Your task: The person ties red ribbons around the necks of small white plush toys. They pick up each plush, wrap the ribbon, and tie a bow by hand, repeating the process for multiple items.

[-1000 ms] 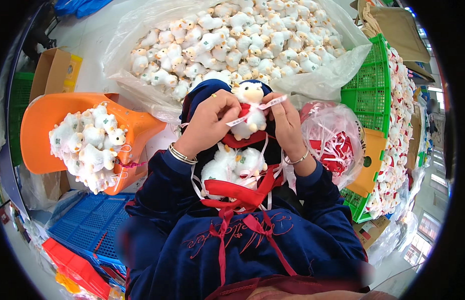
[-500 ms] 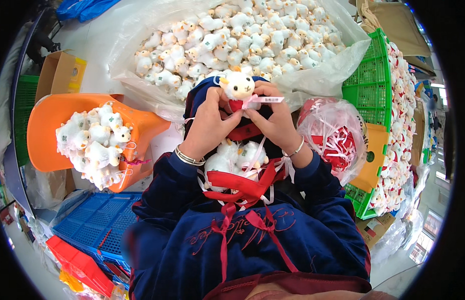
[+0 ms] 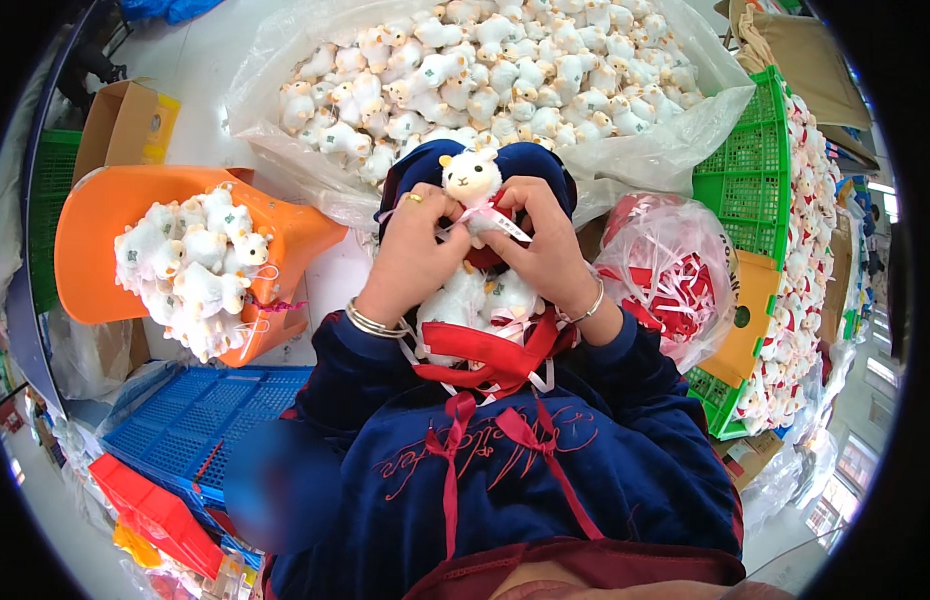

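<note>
near: dark blue sleeves and a red apron tie [image 3: 465,450] fill the lower frame. on the lap sit a few white plush toys [image 3: 480,300] with red ribbon, close under the hands, likely parked there for easy reach. left hand [image 3: 410,255] and right hand [image 3: 545,250] meet at chest height around one small white plush lamb [image 3: 472,180]. the lamb is upright, face toward the camera. fingers of both hands are curled shut on it, pinching a pink-white ribbon [image 3: 500,222] at its neck. held that tight and close probably to keep the ribbon taut.

to the left an orange bin [image 3: 105,215] tilted on its side holds a heap of the same lambs, mouth facing the person. below it blue crate [image 3: 175,425] and red crate [image 3: 150,515] stacked flat. to the right a clear bag of red and white ribbons [image 3: 675,275], just beside the right forearm. green basket [image 3: 750,170] behind it, packed with plush at its far edge.

far: big clear plastic bag [image 3: 625,150] heaped with plush lambs. open room is slim. bins and bags hem both elbows, only a white floor strip [image 3: 200,70] at upper left stays bare.
</note>
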`<state>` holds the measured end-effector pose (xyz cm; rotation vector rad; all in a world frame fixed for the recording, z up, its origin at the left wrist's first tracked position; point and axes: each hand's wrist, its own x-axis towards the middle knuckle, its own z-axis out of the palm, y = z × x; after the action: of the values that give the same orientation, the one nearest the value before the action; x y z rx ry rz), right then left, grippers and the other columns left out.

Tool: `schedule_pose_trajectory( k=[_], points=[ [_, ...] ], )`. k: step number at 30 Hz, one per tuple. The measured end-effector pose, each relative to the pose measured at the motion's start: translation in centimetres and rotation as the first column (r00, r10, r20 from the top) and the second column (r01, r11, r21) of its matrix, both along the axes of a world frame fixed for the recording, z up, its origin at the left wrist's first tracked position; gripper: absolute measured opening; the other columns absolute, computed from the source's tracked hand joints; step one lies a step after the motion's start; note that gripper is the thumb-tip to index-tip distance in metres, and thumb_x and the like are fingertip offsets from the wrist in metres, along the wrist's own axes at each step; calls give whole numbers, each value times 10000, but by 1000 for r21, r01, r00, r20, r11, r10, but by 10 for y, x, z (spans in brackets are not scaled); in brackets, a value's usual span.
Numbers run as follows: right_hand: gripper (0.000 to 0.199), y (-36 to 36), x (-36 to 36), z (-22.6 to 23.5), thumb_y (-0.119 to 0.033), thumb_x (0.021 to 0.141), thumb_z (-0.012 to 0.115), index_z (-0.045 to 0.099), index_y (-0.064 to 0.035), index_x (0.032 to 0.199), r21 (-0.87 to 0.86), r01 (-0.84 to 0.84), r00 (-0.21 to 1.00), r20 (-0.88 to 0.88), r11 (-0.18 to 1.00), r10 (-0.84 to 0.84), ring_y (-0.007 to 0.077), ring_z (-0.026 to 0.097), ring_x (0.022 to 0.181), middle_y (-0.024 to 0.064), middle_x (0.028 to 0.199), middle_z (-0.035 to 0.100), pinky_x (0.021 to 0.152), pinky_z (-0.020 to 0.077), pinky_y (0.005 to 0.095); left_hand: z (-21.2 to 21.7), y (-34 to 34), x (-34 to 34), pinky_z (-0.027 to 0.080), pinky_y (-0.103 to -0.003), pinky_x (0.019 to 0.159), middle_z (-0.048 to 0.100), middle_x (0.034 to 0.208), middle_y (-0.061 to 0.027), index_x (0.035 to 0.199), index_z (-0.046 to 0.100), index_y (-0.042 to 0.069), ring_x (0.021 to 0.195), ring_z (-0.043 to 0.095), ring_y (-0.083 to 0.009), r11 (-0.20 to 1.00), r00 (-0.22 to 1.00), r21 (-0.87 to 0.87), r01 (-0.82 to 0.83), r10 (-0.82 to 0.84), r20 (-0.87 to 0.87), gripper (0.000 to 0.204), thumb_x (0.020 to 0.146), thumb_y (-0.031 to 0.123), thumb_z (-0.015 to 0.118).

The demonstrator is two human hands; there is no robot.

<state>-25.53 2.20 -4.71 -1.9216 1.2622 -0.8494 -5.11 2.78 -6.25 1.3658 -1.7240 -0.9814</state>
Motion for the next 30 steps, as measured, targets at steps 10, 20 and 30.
schedule_pose_trajectory(
  k=[10,20,30],
  points=[
    [406,-3,-7,18,-3,807,780,625,-37,1181,80,-25,997,-76,997,31,302,637,1021,129,1159,587,879,524,369,19,-12,0,464,-219,617,676,749,3,880,733,-25,684,569,-40,841,930,532,97,114,-349,263,966,221,700],
    [280,-38,-17,37,-235,996,604,664,38,1013,287,-34,992,124,957,-2,171,580,896,101,1010,636,767,477,316,13,-11,-8,511,-224,625,714,810,-19,895,676,-2,696,618,-38,930,968,359,76,17,-250,178,941,161,730],
    [155,-20,5,29,-97,876,737,615,-1,878,173,-71,992,-86,982,87,245,581,885,106,943,571,752,482,338,11,-13,12,535,-254,640,711,832,-31,980,715,-41,691,623,-67,791,868,555,257,64,-493,304,999,254,642]
  ],
)
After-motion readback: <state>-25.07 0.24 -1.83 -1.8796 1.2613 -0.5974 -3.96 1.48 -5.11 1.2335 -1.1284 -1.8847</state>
